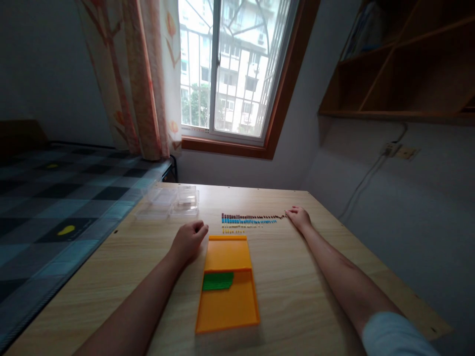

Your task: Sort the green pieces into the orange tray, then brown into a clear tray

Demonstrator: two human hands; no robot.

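My right hand (298, 217) reaches to the right end of a row of small dark brown pieces (248, 216). Its thumb and fingers are pinched together there; whatever is between them is too small to make out. Below that row lie a blue row (247, 222), a faint pale row (237, 227) and a short yellow row (232, 231). My left hand (189, 240) rests on the table with curled fingers, beside an orange tray (226, 312), and I see nothing in it. Green strips (217, 281) lie together inside the tray, below its raised far section.
Clear plastic boxes (184, 202) stand at the table's back left. The wooden table (289, 296) ends near a wall on the right. A bed with a checked cover (92, 198) adjoins on the left. A wooden shelf (393, 116) hangs at upper right.
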